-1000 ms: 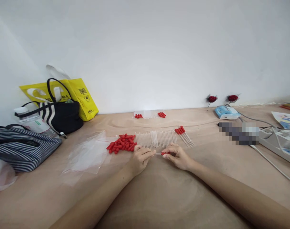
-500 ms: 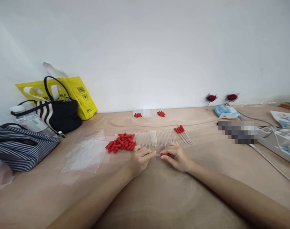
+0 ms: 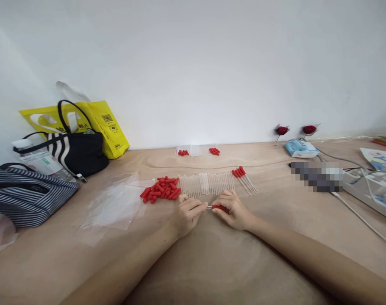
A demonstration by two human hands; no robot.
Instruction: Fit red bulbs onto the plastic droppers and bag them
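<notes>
My left hand (image 3: pixel 188 214) pinches a thin clear glass tube (image 3: pixel 209 207), of which only a short length shows between the two hands. Opposite it, my right hand (image 3: pixel 232 210) is closed around a red rubber bulb (image 3: pixel 218 207) at the tube's other end, like that of a dropper. Just beyond my hands lies a row of clear glass tubes (image 3: pixel 208 184). A heap of loose red bulbs (image 3: pixel 161 189) sits left of the row. Several droppers with red bulbs (image 3: pixel 244 180) lie side by side at its right end.
Clear plastic bags (image 3: pixel 113 207) lie left of the heap. Small bagged red bulbs (image 3: pixel 214 151) rest by the wall. Striped pouch (image 3: pixel 34 195), black bag (image 3: pixel 84 152) and yellow bag (image 3: pixel 112 131) stand left. At right are a tissue pack (image 3: pixel 301 148), cables and a power strip (image 3: pixel 370 186).
My right hand has shifted slightly left with the red bulb, so less bare tube shows between my hands. My left hand stays nearly in place.
</notes>
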